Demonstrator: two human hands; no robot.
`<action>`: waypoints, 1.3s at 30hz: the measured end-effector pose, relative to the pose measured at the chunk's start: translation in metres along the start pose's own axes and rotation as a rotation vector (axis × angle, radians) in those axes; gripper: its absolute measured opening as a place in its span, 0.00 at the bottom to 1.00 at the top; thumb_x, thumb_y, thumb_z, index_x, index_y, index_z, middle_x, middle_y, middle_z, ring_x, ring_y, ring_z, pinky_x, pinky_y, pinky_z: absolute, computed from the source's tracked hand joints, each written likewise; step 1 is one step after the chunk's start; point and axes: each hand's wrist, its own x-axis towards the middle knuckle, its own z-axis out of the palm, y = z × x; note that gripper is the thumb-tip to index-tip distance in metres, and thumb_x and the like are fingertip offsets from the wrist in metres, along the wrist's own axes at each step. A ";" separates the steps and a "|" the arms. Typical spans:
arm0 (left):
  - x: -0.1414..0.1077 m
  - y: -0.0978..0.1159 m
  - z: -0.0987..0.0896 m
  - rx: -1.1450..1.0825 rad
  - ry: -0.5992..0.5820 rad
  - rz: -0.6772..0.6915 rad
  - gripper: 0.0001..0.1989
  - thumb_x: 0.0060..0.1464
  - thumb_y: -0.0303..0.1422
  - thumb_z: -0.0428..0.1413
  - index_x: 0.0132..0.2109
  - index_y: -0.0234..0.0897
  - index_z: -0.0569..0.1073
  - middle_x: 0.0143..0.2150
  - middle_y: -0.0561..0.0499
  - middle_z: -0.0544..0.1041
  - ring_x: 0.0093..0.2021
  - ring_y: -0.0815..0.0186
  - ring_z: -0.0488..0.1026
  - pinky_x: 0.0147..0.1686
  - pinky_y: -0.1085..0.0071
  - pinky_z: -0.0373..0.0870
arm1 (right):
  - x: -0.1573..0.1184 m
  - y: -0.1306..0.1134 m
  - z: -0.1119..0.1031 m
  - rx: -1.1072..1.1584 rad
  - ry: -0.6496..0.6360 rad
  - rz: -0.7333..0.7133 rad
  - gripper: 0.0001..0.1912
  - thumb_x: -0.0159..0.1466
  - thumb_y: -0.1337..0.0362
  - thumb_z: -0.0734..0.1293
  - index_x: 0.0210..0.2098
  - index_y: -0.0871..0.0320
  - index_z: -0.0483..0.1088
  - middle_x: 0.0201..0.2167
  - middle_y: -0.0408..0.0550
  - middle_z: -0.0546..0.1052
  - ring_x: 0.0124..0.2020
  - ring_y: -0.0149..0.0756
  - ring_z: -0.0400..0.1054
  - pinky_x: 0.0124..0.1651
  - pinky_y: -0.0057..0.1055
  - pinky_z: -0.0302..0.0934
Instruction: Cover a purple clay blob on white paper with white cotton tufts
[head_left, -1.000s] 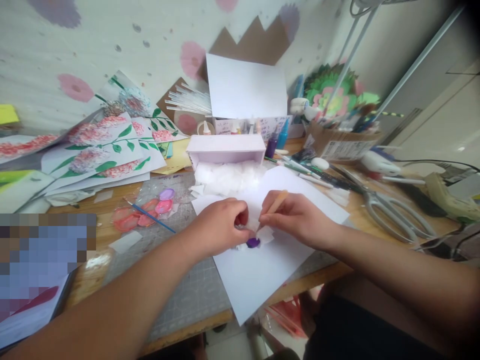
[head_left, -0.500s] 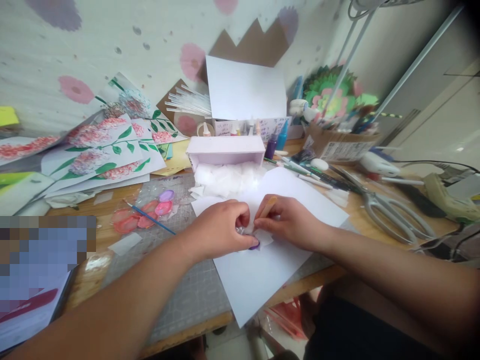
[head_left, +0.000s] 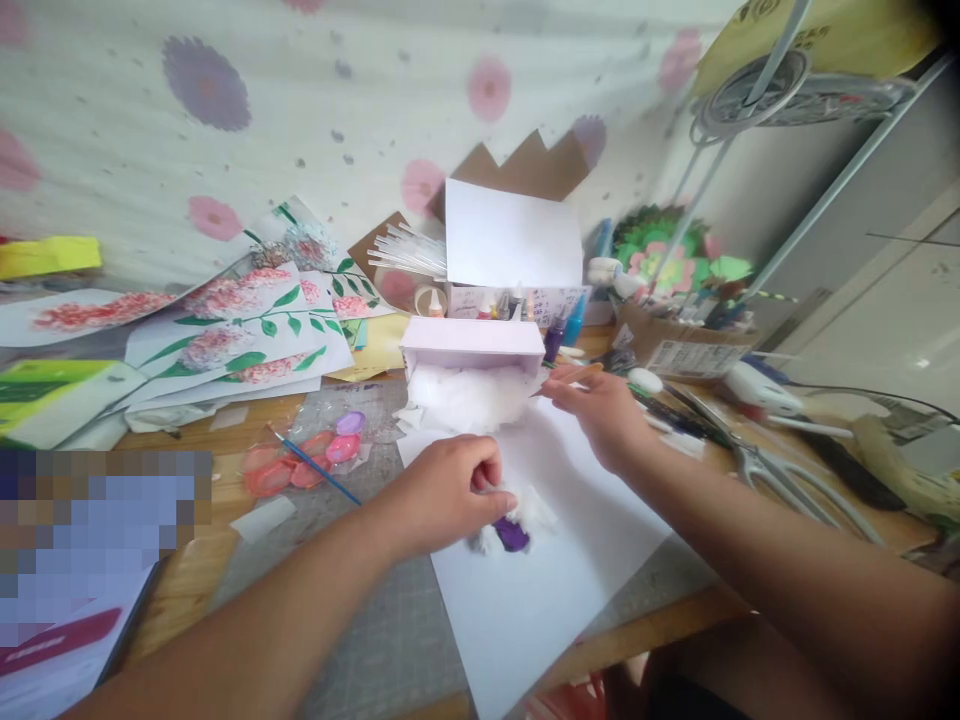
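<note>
- My left hand (head_left: 442, 492): thumb at white fluff (head_left: 538, 510), presumably steadying purple piece (head_left: 512, 535); grip unclear.
- My right hand (head_left: 598, 412): fingers closed on slim tool (head_left: 589, 372), held clear.

Across the back we see a pale flowered cloth (head_left: 367, 60), with zigzag-edged brown cardboard (head_left: 529, 168) and a bundle of clear sticks (head_left: 409, 250) before it; to our left lie painted flower sheets (head_left: 225, 345), a yellow-green box (head_left: 56, 400) near them and a pixelated screen (head_left: 97, 545), while to our right rest large grey-handled scissors (head_left: 795, 487) and, farther back, a cardboard box (head_left: 697, 358)
</note>
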 end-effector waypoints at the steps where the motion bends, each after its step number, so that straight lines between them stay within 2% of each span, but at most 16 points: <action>1: 0.000 -0.001 -0.002 -0.027 0.015 -0.016 0.08 0.46 0.37 0.54 0.29 0.38 0.65 0.27 0.56 0.68 0.27 0.70 0.65 0.24 0.75 0.60 | 0.001 0.002 0.003 0.013 0.019 0.012 0.10 0.49 0.59 0.70 0.23 0.61 0.72 0.36 0.49 0.72 0.35 0.37 0.68 0.41 0.39 0.63; 5: 0.003 -0.002 -0.009 -0.097 0.125 -0.043 0.08 0.50 0.38 0.51 0.30 0.38 0.65 0.26 0.57 0.67 0.25 0.70 0.64 0.24 0.75 0.59 | -0.009 -0.003 0.004 0.087 0.033 0.010 0.09 0.50 0.61 0.70 0.23 0.62 0.70 0.31 0.48 0.73 0.30 0.35 0.69 0.39 0.37 0.65; 7: 0.004 -0.001 -0.012 -0.129 0.202 -0.028 0.09 0.51 0.39 0.50 0.33 0.38 0.66 0.28 0.56 0.68 0.28 0.69 0.65 0.28 0.73 0.61 | -0.020 -0.013 0.001 0.132 -0.039 0.002 0.08 0.50 0.62 0.69 0.22 0.61 0.70 0.30 0.47 0.73 0.29 0.34 0.70 0.37 0.35 0.66; 9: 0.003 0.001 -0.015 -0.210 0.243 -0.022 0.11 0.51 0.41 0.51 0.37 0.38 0.67 0.33 0.53 0.70 0.33 0.67 0.66 0.33 0.71 0.63 | -0.033 -0.023 -0.001 0.185 -0.194 0.026 0.07 0.51 0.63 0.69 0.22 0.61 0.70 0.30 0.47 0.73 0.29 0.33 0.70 0.36 0.33 0.66; 11: 0.001 0.004 -0.019 -0.361 0.198 -0.006 0.16 0.52 0.44 0.49 0.42 0.37 0.66 0.38 0.50 0.71 0.37 0.66 0.67 0.36 0.70 0.64 | -0.046 -0.032 0.000 0.226 -0.375 0.064 0.05 0.52 0.64 0.69 0.24 0.61 0.70 0.28 0.46 0.73 0.28 0.32 0.70 0.34 0.32 0.66; 12: 0.000 0.006 -0.020 -0.444 0.137 0.010 0.18 0.53 0.45 0.48 0.44 0.37 0.66 0.39 0.49 0.72 0.38 0.66 0.67 0.36 0.70 0.64 | -0.052 -0.035 0.001 0.225 -0.451 0.082 0.04 0.52 0.65 0.68 0.25 0.60 0.70 0.26 0.45 0.73 0.27 0.32 0.70 0.34 0.32 0.65; 15: -0.004 0.010 -0.025 -0.561 -0.085 0.029 0.21 0.49 0.44 0.53 0.47 0.37 0.63 0.38 0.48 0.73 0.37 0.65 0.69 0.35 0.69 0.65 | -0.063 -0.038 0.005 0.109 -0.559 0.121 0.03 0.53 0.67 0.66 0.23 0.60 0.70 0.22 0.43 0.73 0.26 0.31 0.69 0.33 0.31 0.64; 17: -0.004 0.010 -0.025 -0.496 -0.194 0.001 0.21 0.44 0.39 0.58 0.45 0.37 0.64 0.35 0.50 0.73 0.33 0.66 0.70 0.31 0.70 0.66 | -0.066 -0.037 0.007 -0.019 -0.560 0.121 0.04 0.53 0.68 0.65 0.22 0.60 0.69 0.22 0.43 0.73 0.25 0.31 0.69 0.31 0.30 0.63; 20: -0.003 0.007 -0.022 -0.355 -0.240 -0.026 0.14 0.42 0.32 0.57 0.40 0.37 0.66 0.31 0.53 0.72 0.29 0.69 0.68 0.27 0.73 0.64 | -0.067 -0.032 0.009 -0.193 -0.548 0.062 0.04 0.53 0.69 0.64 0.22 0.59 0.69 0.24 0.44 0.73 0.27 0.32 0.68 0.30 0.29 0.62; 24: 0.000 0.000 -0.016 -0.243 -0.204 -0.027 0.09 0.43 0.30 0.54 0.35 0.37 0.66 0.29 0.54 0.71 0.28 0.70 0.68 0.25 0.75 0.63 | -0.068 -0.029 0.010 -0.301 -0.519 -0.114 0.06 0.53 0.70 0.65 0.20 0.59 0.66 0.30 0.45 0.73 0.31 0.33 0.68 0.33 0.29 0.61; 28: 0.001 -0.003 -0.014 -0.154 -0.160 -0.034 0.07 0.43 0.32 0.54 0.33 0.38 0.67 0.28 0.55 0.70 0.28 0.69 0.66 0.24 0.75 0.62 | -0.068 -0.029 0.011 -0.331 -0.515 -0.241 0.07 0.53 0.71 0.65 0.20 0.58 0.67 0.32 0.45 0.73 0.31 0.31 0.67 0.34 0.29 0.60; 35: 0.002 -0.001 -0.011 -0.143 -0.163 -0.062 0.07 0.42 0.33 0.54 0.32 0.37 0.67 0.27 0.56 0.69 0.26 0.70 0.65 0.22 0.76 0.60 | -0.068 -0.023 0.015 -0.374 -0.546 -0.295 0.06 0.53 0.73 0.66 0.22 0.57 0.70 0.32 0.44 0.72 0.33 0.32 0.68 0.39 0.30 0.62; 39: 0.003 -0.004 -0.013 -0.170 -0.149 -0.043 0.05 0.45 0.33 0.52 0.32 0.38 0.67 0.28 0.55 0.70 0.28 0.69 0.67 0.25 0.75 0.61 | -0.069 -0.021 0.014 -0.404 -0.571 -0.326 0.06 0.54 0.73 0.66 0.22 0.57 0.70 0.31 0.44 0.72 0.34 0.32 0.67 0.40 0.30 0.61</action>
